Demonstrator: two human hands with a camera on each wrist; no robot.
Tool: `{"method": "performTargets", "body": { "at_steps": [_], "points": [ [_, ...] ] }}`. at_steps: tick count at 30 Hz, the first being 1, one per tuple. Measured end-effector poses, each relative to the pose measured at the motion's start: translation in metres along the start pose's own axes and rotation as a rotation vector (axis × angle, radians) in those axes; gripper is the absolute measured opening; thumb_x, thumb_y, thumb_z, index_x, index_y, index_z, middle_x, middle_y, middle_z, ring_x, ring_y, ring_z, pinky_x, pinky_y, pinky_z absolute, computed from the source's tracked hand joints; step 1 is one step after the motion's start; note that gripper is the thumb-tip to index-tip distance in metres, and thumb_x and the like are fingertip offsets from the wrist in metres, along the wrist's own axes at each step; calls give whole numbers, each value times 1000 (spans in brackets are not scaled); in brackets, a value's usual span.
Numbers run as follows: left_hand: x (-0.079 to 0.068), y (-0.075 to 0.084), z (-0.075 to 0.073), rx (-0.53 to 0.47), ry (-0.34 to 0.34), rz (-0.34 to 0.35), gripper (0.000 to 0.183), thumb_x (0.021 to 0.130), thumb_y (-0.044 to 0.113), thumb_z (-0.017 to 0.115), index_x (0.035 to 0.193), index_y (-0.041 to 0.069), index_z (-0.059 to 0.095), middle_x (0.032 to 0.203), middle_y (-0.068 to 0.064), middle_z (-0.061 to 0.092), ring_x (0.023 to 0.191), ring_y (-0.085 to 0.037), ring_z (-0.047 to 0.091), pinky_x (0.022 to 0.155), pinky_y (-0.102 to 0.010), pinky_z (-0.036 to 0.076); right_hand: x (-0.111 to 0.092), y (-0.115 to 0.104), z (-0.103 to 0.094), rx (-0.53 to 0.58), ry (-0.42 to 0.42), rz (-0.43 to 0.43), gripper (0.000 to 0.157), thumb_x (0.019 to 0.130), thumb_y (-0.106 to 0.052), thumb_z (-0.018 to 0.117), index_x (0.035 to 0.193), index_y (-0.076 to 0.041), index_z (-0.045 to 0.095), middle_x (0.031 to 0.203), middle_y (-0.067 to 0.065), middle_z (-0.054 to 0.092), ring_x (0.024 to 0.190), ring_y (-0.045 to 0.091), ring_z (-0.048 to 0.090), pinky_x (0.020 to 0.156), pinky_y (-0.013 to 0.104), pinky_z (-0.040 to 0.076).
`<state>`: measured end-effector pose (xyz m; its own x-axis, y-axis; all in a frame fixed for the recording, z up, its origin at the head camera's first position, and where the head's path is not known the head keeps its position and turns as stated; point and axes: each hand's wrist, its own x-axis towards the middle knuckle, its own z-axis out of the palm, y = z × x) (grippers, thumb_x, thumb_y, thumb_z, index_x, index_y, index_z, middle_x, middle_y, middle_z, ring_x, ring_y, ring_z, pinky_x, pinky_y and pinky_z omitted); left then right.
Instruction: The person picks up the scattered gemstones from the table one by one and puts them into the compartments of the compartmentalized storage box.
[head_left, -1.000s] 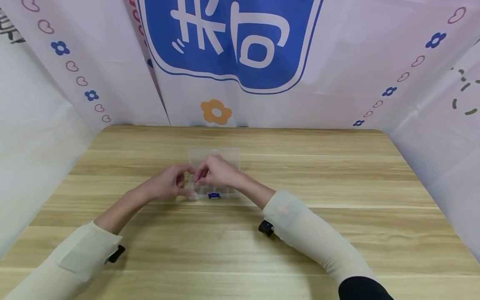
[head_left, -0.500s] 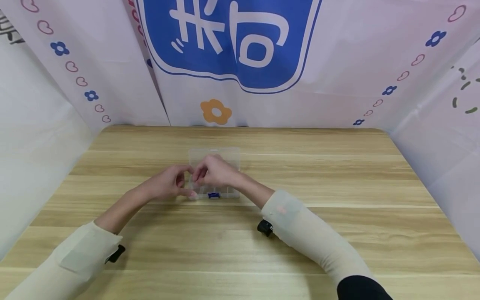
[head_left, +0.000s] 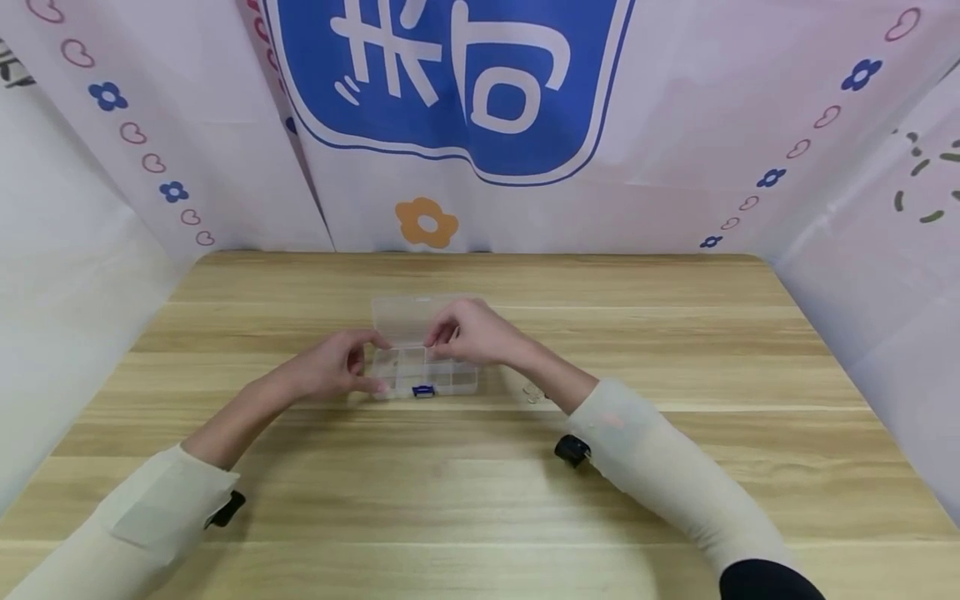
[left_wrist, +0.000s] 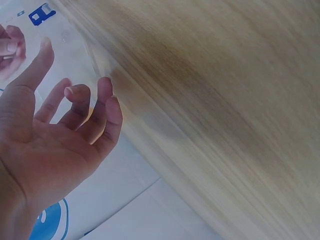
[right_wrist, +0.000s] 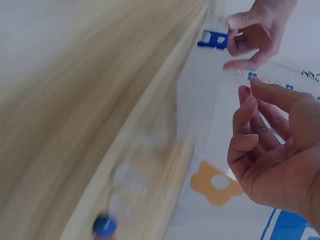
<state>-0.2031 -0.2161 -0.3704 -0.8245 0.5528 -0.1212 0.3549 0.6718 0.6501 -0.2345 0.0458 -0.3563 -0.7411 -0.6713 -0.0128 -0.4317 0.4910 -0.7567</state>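
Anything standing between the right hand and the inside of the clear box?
Nothing visible. The right hand is over the back of the clear box; the lid stands open behind, and the left hand holds the left end, off to the side.

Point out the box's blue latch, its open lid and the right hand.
Blue latch [head_left: 423, 391]: head view, its middle.
Open lid [head_left: 400, 319]: head view, its left part.
Right hand [head_left: 476, 332]: head view, its back.

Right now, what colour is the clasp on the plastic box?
Blue; the clasp shows best in the right wrist view.
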Motion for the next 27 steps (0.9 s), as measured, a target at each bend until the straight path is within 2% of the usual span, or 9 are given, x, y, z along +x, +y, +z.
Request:
{"method": "performTargets", "body": {
  "at_steps": [5, 13, 27],
  "points": [
    [1, 0, -1, 6, 5, 2, 56, 87, 15, 85, 130, -10, 60, 69, -1, 47, 62, -13, 43, 56, -25, 38, -16, 12, -13, -23, 16, 27, 6, 92, -4, 77, 97, -1, 78, 86, 3, 75, 80, 12, 68, 74, 24, 55],
    [-1, 0, 0, 6, 6, -12, 56, 86, 16, 86, 130, -9, 60, 69, 0, 47, 64, -14, 43, 57, -25, 38, -38, 29, -28, -58, 49, 14, 7, 92, -4, 76, 97, 0, 77, 91, 4, 75, 84, 14, 68, 80, 28, 56],
    [-1, 2, -1, 15, 6, -11, 56, 86, 14, 86, 129, -9, 60, 70, -1, 48, 64, -14, 43, 56, -25, 37, -69, 47, -48, -84, 90, 88, 12, 90, -5, 76, 100, 1, 78, 84, 1, 73, 81, 14, 65, 78, 32, 56]
  ]
}}
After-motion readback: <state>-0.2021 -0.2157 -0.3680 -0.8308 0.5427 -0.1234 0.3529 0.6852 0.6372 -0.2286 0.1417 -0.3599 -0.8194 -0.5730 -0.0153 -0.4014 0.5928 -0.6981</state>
